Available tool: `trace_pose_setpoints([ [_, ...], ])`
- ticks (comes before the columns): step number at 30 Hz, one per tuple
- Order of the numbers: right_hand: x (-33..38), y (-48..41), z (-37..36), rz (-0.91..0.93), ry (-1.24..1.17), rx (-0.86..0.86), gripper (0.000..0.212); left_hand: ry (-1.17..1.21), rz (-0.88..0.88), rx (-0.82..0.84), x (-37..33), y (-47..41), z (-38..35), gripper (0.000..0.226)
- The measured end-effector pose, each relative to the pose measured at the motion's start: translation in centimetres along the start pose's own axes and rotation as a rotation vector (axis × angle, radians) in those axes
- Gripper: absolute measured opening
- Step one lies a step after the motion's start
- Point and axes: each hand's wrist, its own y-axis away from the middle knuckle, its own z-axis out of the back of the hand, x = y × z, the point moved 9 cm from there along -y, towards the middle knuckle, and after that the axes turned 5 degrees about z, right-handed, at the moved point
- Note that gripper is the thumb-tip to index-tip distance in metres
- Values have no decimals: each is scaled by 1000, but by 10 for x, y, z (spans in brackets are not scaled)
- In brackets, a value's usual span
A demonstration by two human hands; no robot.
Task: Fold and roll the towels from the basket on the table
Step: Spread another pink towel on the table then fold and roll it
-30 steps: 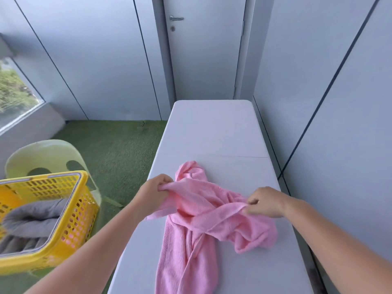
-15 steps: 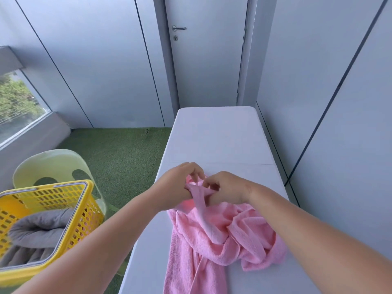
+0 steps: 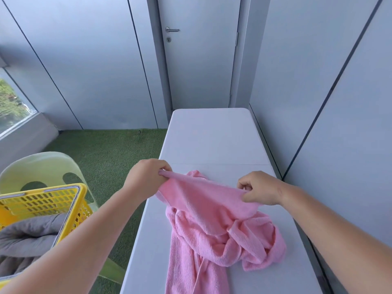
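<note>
Both hands are up over the near half of the white table, stretching one edge of the pink towel between them. The left hand pinches a corner above the table's left edge; the right hand pinches the hem nearer the right edge. The rest lies bunched on the tabletop (one end trails off the near edge). A yellow basket holding grey towels sits left of the table.
</note>
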Motion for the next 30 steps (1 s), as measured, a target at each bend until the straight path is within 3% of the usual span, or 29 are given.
trace_pose_setpoints([
  [5,-48,22,9,-152,265,-44,27,131,60,-26,-2,3,9,22],
  [8,-29,20,20,-115,281,-118,11,236,-4,0,-37,4,10,23],
  [12,49,11,40,152,-134,-340,39,372,-143,64,-109,6,10,31],
  [15,87,8,47,239,-284,-397,16,504,-241,86,-150,12,10,39],
  [19,73,15,64,248,-406,-515,26,774,-239,123,-151,12,1,54],
  [21,55,24,73,226,-507,-561,32,740,-205,223,-141,12,-25,46],
  [23,38,33,81,201,-641,-580,31,580,-175,311,-131,13,-59,20],
  [25,23,43,88,153,-710,-592,30,493,-173,284,-126,10,-76,30],
  [29,-14,61,97,-70,-284,-606,22,477,-187,144,-132,0,-55,22],
  [30,-15,65,100,-87,-177,-595,31,444,-220,130,-137,-2,-48,18],
])
